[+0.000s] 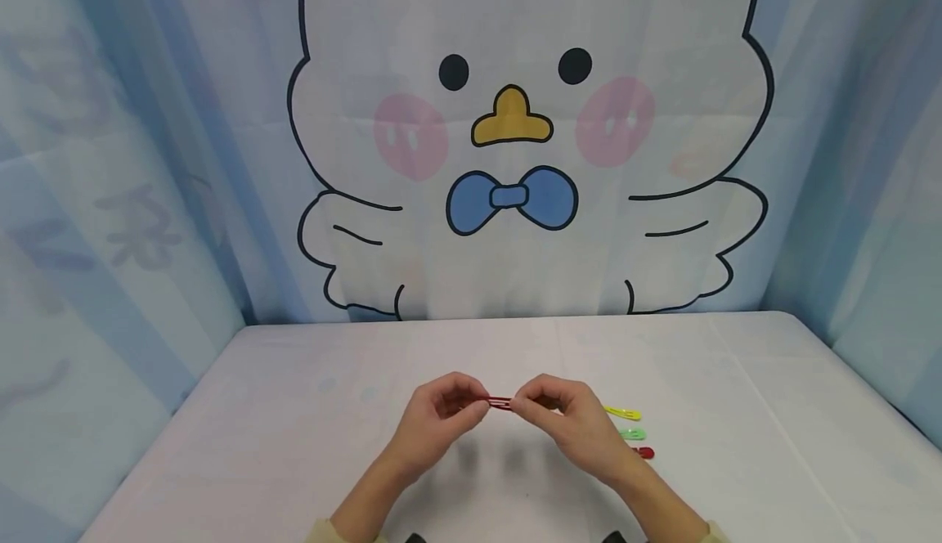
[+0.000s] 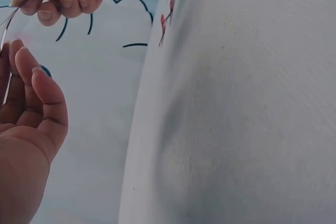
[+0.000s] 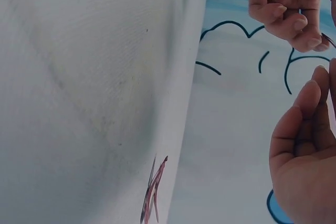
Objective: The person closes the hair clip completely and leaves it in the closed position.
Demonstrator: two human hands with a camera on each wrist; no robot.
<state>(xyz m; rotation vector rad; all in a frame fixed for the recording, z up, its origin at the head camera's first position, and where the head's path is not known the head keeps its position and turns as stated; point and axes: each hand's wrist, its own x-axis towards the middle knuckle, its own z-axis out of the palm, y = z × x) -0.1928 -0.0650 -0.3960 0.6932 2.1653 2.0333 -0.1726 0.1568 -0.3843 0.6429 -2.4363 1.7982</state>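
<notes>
A dark red snap hair clip (image 1: 500, 403) is stretched level between the two hands, above the table. My left hand (image 1: 441, 419) pinches one end of it between thumb and fingers. At the other end, my right hand (image 1: 574, 422) pinches it the same way. The fingertips cover both ends, so only the clip's middle shows. Beside the right wrist lie a yellow hair clip (image 1: 623, 414), a light green hair clip (image 1: 632, 434) and a red hair clip (image 1: 644, 452), each partly hidden by that hand and forearm.
The white-covered table (image 1: 294, 445) stretches out around the hands. Behind it hangs a curtain (image 1: 515, 273) printed with a cartoon bird, and further curtains close in both sides. Thin reddish clips (image 3: 153, 190) appear near the table edge in the right wrist view.
</notes>
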